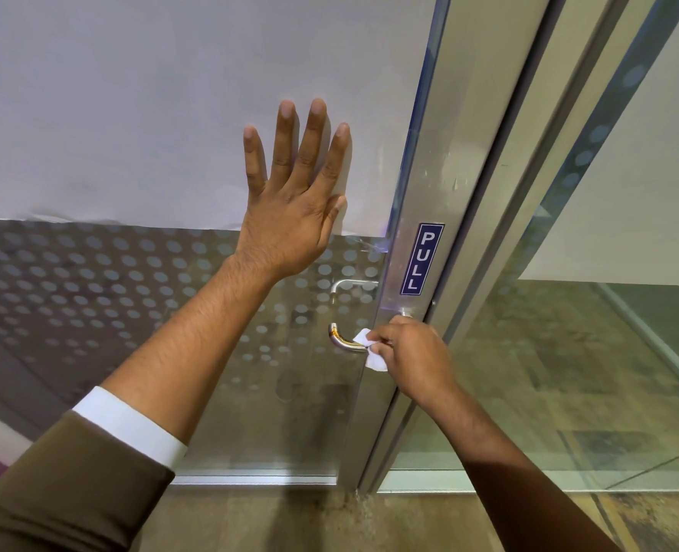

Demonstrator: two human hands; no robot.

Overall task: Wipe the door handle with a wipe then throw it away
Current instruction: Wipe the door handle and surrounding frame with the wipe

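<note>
A curved metal door handle (340,339) sticks out from the aluminium frame (445,185) of a glass door. My right hand (413,356) is closed around the handle's inner part, pinching a small white wipe (371,354) against it. The wipe covers the handle where my fingers grip; the handle's bent left end stays visible. My left hand (294,201) lies flat, fingers spread, on the white-covered glass pane above and to the left of the handle.
A blue PULL sticker (421,258) sits on the frame just above the handle. The glass panel (91,280) carries a frosted dot pattern. Another glass pane (592,352) stands to the right. A second handle (350,286) shows through the glass.
</note>
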